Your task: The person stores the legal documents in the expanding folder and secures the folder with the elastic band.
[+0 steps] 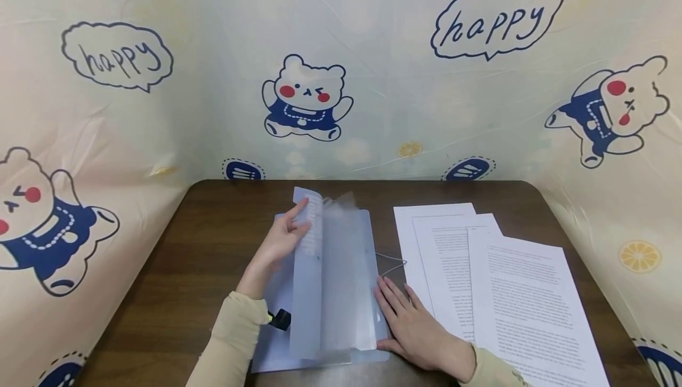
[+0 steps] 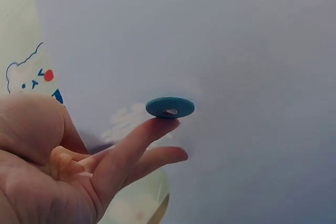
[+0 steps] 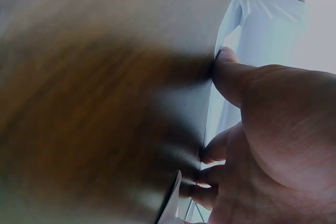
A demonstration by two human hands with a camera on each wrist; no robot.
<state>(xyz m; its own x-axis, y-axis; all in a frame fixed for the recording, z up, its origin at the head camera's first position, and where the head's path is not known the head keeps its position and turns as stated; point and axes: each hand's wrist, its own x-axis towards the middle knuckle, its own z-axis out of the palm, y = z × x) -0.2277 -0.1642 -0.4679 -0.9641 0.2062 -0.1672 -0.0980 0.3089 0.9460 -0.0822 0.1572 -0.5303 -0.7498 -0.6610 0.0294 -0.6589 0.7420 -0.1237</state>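
Observation:
A pale blue document folder (image 1: 305, 322) lies opened on the table, its cover raised and curved over toward the left. My left hand (image 1: 282, 236) touches the outside of that cover near the top with extended fingers. In the left wrist view, the index fingertip meets a teal disc (image 2: 156, 108) on the cover. Clear plastic sleeves (image 1: 346, 280) fill the folder's middle. My right hand (image 1: 412, 325) rests with spread fingers on the folder's right edge; the right wrist view shows its thumb and fingertips along that edge. A thin string loop (image 1: 393, 255) sticks out to the right.
Several printed sheets (image 1: 527, 298) overlap on the right of the brown table (image 1: 176, 268), close to my right hand. A black wrist camera (image 1: 280, 319) sits by my left sleeve. A curtain with cartoon bears (image 1: 308, 100) surrounds the table's back and sides.

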